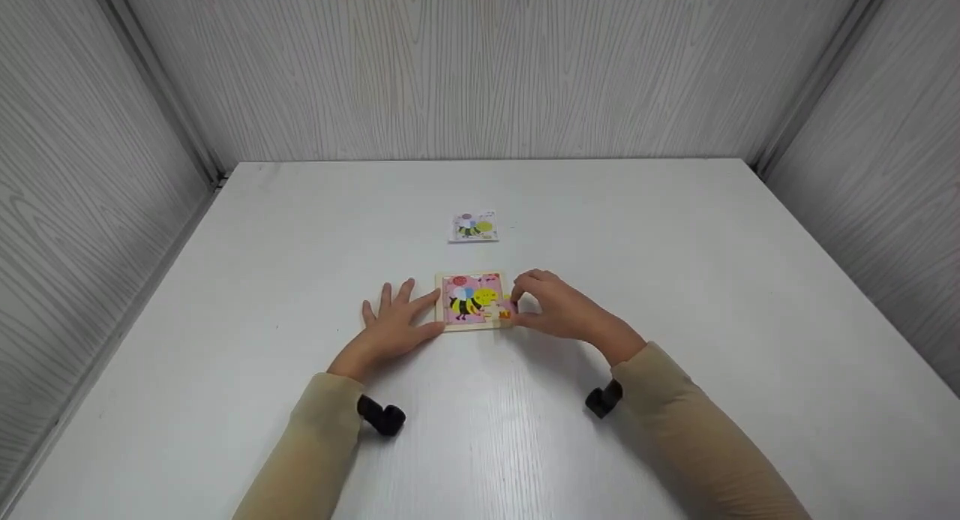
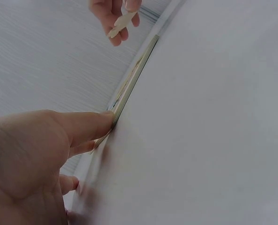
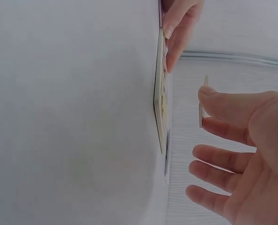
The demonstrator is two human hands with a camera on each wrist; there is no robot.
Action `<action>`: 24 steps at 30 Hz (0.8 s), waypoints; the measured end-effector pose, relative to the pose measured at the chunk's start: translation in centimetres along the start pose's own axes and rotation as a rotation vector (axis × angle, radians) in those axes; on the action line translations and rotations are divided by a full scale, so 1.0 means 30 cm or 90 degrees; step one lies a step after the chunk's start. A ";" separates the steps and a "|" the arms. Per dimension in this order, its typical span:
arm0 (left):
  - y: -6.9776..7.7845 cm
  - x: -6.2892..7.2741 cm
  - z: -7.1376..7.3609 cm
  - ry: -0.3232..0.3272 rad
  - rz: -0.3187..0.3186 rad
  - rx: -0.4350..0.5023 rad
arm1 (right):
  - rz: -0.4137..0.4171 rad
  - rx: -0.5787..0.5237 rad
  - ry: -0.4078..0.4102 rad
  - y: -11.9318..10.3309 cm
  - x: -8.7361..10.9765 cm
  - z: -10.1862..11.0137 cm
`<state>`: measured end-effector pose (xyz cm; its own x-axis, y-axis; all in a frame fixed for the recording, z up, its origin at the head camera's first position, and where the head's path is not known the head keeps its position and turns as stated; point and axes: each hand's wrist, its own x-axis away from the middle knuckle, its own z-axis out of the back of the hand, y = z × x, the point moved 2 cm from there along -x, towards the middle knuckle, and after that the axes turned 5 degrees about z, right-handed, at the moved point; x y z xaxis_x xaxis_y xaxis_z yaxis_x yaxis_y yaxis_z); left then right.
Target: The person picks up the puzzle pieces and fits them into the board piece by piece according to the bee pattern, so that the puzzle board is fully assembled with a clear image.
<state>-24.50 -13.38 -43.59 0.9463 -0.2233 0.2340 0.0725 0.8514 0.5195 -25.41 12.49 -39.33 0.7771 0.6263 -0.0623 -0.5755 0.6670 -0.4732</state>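
A square bee puzzle in a pale wooden frame (image 1: pixel 469 327) lies flat on the white table. My left hand (image 1: pixel 391 331) rests at its left side, fingers spread, with thumb and index fingertip touching the frame's edge. Over the frame's right side, my right hand (image 1: pixel 566 310) pinches a thin puzzle piece (image 3: pixel 201 115) between thumb and index finger, its other fingers loosely bent. The piece (image 2: pixel 123 24) is raised above the frame in both wrist views. A pale gap shows in the lower right of the bee picture, partly covered by the held piece.
Beyond the frame lies a small square bee picture (image 1: pixel 474 227) with a matching design. Grey wood-grain panels (image 1: pixel 480 70) enclose the white table (image 1: pixel 225 280) at the back and both sides. Each wrist wears a black camera mount (image 1: pixel 382 416).
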 end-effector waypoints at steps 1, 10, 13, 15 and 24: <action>0.000 0.000 0.000 0.000 0.000 0.000 | -0.006 -0.003 -0.003 -0.002 -0.007 -0.005; 0.001 0.003 0.003 0.001 0.000 -0.005 | -0.060 -0.022 -0.031 -0.009 -0.059 -0.029; 0.002 0.002 0.003 0.004 -0.002 -0.006 | -0.062 -0.018 -0.039 -0.010 -0.074 -0.031; 0.002 0.001 0.003 0.005 -0.003 -0.008 | -0.066 -0.011 -0.046 -0.009 -0.084 -0.034; 0.002 0.003 0.003 0.001 -0.002 -0.003 | -0.087 -0.003 -0.061 0.013 -0.109 -0.051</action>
<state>-24.43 -13.41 -43.46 0.9463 -0.2258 0.2315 0.0769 0.8525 0.5170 -27.78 10.08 -40.65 0.8197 0.5662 0.0870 -0.4654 0.7468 -0.4752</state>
